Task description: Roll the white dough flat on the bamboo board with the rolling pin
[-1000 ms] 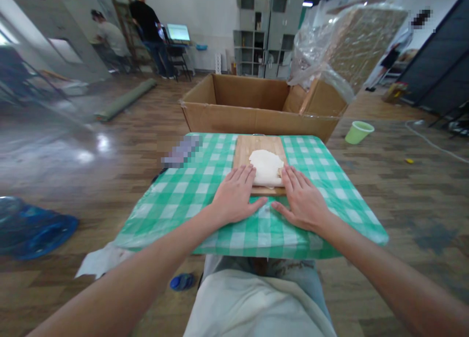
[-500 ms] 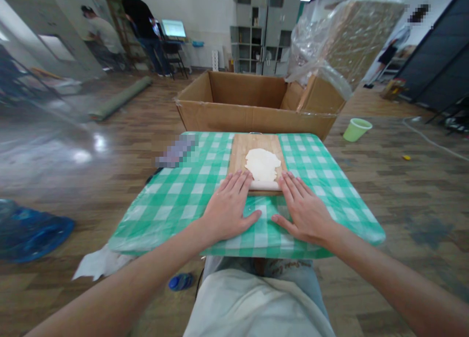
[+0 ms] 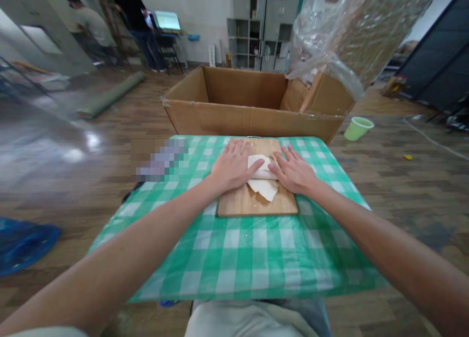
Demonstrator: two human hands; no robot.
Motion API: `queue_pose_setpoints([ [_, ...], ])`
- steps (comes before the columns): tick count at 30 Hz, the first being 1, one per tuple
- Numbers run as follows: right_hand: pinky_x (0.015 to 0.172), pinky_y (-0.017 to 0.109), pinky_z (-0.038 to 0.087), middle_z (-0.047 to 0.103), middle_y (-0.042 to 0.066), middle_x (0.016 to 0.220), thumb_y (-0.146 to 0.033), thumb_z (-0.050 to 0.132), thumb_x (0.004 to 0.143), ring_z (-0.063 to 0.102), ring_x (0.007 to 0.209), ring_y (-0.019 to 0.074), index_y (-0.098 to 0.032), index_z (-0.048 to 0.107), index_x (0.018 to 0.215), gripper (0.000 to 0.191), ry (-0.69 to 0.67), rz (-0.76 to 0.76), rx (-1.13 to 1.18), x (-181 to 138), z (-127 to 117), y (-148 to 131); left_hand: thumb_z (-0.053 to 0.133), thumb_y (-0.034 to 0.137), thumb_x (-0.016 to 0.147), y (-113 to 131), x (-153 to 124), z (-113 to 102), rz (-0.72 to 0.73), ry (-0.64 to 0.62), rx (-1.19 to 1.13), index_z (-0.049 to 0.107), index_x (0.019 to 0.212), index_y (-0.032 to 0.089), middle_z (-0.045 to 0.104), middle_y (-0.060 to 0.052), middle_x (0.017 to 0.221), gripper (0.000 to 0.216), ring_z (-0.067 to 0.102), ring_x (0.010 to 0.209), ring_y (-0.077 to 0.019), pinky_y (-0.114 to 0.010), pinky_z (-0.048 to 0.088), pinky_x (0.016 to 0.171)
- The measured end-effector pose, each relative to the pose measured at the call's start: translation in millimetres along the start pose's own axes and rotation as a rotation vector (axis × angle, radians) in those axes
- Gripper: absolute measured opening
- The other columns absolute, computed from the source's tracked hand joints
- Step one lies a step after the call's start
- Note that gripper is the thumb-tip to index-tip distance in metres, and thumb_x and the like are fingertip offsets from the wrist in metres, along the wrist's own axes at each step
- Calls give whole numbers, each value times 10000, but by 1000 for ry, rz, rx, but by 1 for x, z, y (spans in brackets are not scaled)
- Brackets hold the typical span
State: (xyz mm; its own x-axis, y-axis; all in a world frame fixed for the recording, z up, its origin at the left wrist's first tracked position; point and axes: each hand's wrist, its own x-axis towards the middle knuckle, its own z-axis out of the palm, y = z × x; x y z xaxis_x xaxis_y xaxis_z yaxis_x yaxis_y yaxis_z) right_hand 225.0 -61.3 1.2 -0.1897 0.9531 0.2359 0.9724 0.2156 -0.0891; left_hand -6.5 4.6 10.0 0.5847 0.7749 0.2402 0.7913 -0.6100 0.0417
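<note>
A flat white sheet of dough (image 3: pixel 264 185) lies on a wooden board (image 3: pixel 256 205), which rests on a table under a green-and-white checked cloth (image 3: pixel 234 249). Something roll-shaped (image 3: pixel 259 167) lies across the dough between my hands; I cannot make out what it is. My left hand (image 3: pixel 230 166) lies flat over its left end, fingers stretched out. My right hand (image 3: pixel 293 170) lies flat over its right end, fingers also out. Both palms press down on it.
A large open cardboard box (image 3: pixel 252 112) stands just behind the table, with a plastic-wrapped panel (image 3: pixel 351 34) leaning in it. A pale green bucket (image 3: pixel 357 128) sits on the floor at right. Two people (image 3: pixel 110 24) stand far back left by a laptop.
Both hands have moved forward from the board's near edge to its far half, rolling over the dough. The dough now looks partly folded or rolled under my palms.
</note>
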Motion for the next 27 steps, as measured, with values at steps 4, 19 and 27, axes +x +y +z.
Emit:
queue_pose_setpoints([
  [4, 1269, 603, 252, 369, 233, 1693, -706, 191, 1066, 224, 1609, 427, -85, 529, 1541, 851, 50, 22, -5, 32, 3, 15, 196, 589, 1098, -13, 37, 6, -34, -1, 8, 383, 1622, 96, 422, -214, 1658, 744, 336, 1567, -378, -521, 291, 1253],
  [19, 1254, 528, 297, 608, 143, 1517, -417, 103, 1134, 452, 1471, 313, -124, 599, 1451, 657, -96, -294, -47, 73, 15, 45, 186, 350, 1119, -36, 77, 15, 95, -84, 109, 453, 1575, 225, 575, -202, 1382, 543, 478, 1382, -400, -582, 377, 1120],
  [27, 1304, 506, 233, 576, 149, 1565, -489, 24, 1118, 424, 1530, 302, -88, 558, 1512, 776, -48, -134, -17, 30, 10, 22, 274, 567, 1092, -33, 65, 23, 73, -151, -44, 533, 1509, 199, 521, -201, 1549, 614, 425, 1478, -426, -626, 295, 1198],
])
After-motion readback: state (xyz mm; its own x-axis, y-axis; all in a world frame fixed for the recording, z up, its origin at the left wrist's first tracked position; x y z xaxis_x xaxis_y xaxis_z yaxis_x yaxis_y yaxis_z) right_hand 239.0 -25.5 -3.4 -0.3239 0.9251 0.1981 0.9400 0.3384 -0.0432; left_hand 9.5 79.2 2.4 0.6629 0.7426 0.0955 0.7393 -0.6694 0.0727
